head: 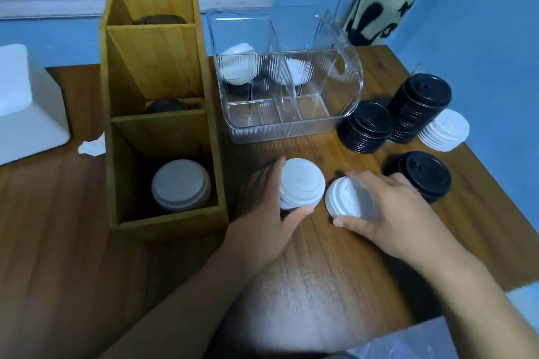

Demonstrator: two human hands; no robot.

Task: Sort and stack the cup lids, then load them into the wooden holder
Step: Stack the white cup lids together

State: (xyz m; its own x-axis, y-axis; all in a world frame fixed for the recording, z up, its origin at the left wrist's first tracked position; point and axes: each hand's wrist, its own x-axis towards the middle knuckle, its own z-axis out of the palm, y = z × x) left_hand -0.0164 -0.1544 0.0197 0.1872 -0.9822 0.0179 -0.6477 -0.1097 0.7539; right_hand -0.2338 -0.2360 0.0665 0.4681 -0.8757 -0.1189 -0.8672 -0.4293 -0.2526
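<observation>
There are six lid stacks on the surface (329, 259): three white and three black. There is one holder (163, 73) with three compartments and one clear bin (288, 127).

The left hand (262, 213) curls round the left white stack (302, 182), with its thumb on the near side and its fingers on the far side. That stack stands upright on the surface. The right hand (390, 213) grips the right white stack (347, 198), thumb at the near edge and fingers over the far edge. This stack tilts toward the left hand and lies just beside the other white stack. I cannot tell whether the two touch.

The near black stack (420, 176) sits just beyond the right hand's knuckles. The mid black stack (366, 127) and the far black stack (418, 108) stand further beyond that hand, close together. The third white stack (444, 130) leans at the far black stack's outer side.

The holder stands just left of the left hand. Its nearest compartment holds one white pile (180, 185). The middle compartment holds dark lids (166, 105), and more dark ones show in the far compartment; neither can be counted.

The bin lies beyond both hands and holds white lids (237, 67) over dark ones, too blurred to count. One foam block (26, 102) sits well left of the holder.
</observation>
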